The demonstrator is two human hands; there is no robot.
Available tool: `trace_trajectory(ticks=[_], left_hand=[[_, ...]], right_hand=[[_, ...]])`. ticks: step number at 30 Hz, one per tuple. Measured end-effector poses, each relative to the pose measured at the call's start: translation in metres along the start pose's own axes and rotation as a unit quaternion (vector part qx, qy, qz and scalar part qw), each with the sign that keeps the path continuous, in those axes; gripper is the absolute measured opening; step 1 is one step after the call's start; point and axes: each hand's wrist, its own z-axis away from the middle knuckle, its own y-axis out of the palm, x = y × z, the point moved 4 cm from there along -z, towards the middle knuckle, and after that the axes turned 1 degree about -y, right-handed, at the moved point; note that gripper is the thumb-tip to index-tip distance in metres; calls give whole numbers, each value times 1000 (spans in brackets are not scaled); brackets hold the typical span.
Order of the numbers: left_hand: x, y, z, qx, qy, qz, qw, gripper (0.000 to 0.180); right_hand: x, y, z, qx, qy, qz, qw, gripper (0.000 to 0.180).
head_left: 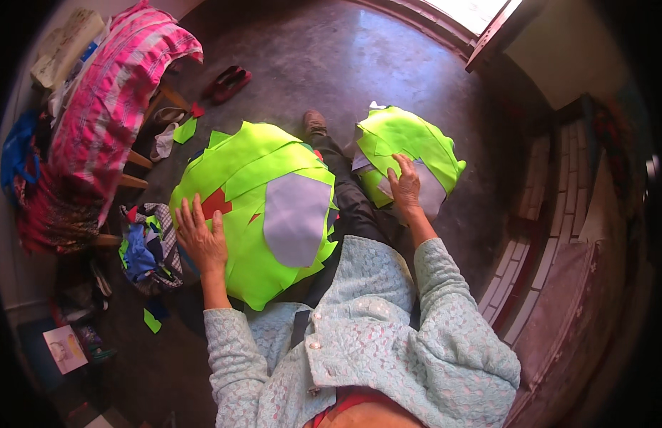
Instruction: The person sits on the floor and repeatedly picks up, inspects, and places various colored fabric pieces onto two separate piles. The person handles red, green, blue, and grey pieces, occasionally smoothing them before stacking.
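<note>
So the person's sitting on the floor in a pale blue lacy top (pixel 388 342), legs stretched out. Left hand (pixel 201 239) lies flat, fingers spread and loose, on the big stack of neon green fabric pieces (pixel 256 207) over the left leg; a grey piece (pixel 297 217) sits on top of it and a bit of red (pixel 217 203) peeks out just beside the fingers. Right hand (pixel 404 187) rests on the smaller green stack (pixel 409 146) to the right; fingers curl down, can't tell if they're pinching anything. Further left there's a scrap pile (pixel 149 246), then pink checked cloth (pixel 110 100) and dark red shoes (pixel 227 82).
</note>
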Motion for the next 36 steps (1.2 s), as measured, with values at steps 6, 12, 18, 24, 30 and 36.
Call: trace_trajectory(ticks=[6,12,18,24,30,36], left_hand=[[2,1,-1,-6,4,5,1000,56],[3,2,-1,-16,10,22,1000,57],[3,2,0,-13,5,25,1000,56],[2,1,0,-7,-2,29,1000,56],[0,-2,0,-9,-8,26,1000,57],[0,2,-1,-32,7,2,999,56]], right_hand=[[-12,26,-22,15,-24,103,994,74],[-11,51,-25,95,-34,185,978,87],[-19,61,-23,83,-36,185,979,79],[-28,63,-21,62,-39,146,987,59],[-35,54,-25,39,-54,61,996,46],[-45,33,-20,78,-120,-7,990,40]])
